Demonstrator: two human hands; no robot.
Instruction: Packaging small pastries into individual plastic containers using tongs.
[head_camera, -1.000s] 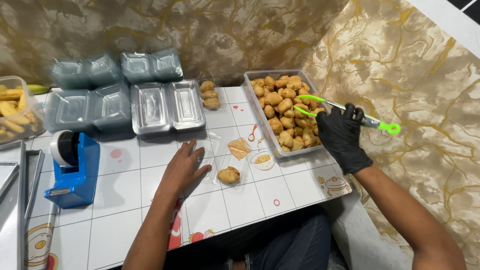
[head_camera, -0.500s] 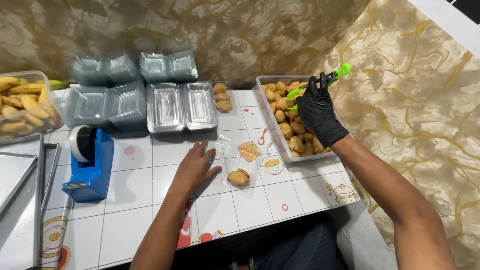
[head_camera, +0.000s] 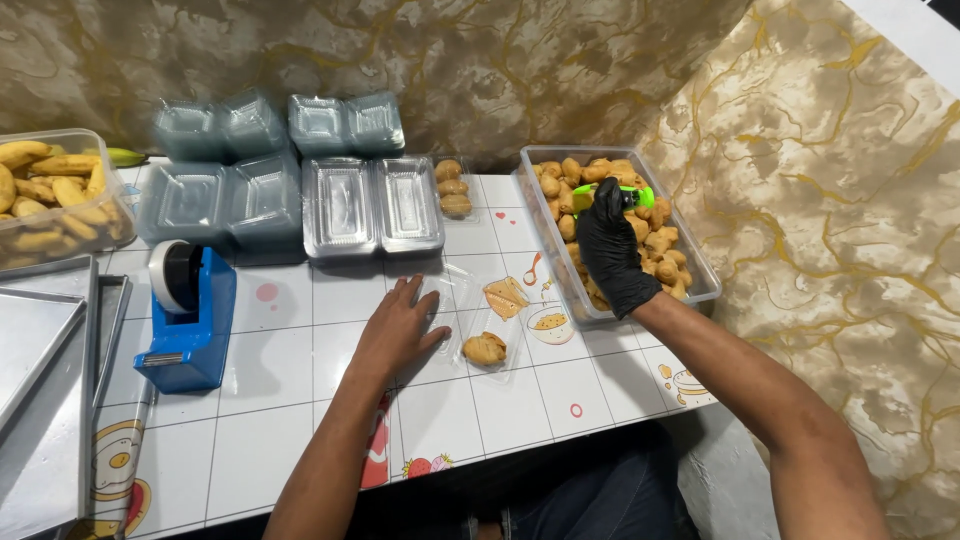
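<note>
My right hand (head_camera: 607, 248), in a black glove, grips bright green tongs (head_camera: 632, 195) and hovers over a clear rectangular tub (head_camera: 708, 282) full of golden fried pastries (head_camera: 660, 243). The tongs' tips are hidden behind the glove. My bare left hand (head_camera: 396, 333) lies flat with fingers spread on one half of an open clear plastic clamshell box (head_camera: 455, 300). One fried pastry (head_camera: 485, 348) sits in the box's other half, just right of that hand.
A blue tape dispenser (head_camera: 190, 311) stands at the left. Stacks of empty clear boxes (head_camera: 275, 180) line the back, beside a closed box of pastries (head_camera: 452, 187). A tub of yellow fried pieces (head_camera: 55, 195) and metal trays (head_camera: 40, 360) sit far left. The table edge is near me.
My right hand has swung the tongs from pointing right and outward to down over the far end of the pastry tub. My left hand has stayed on the open box.
</note>
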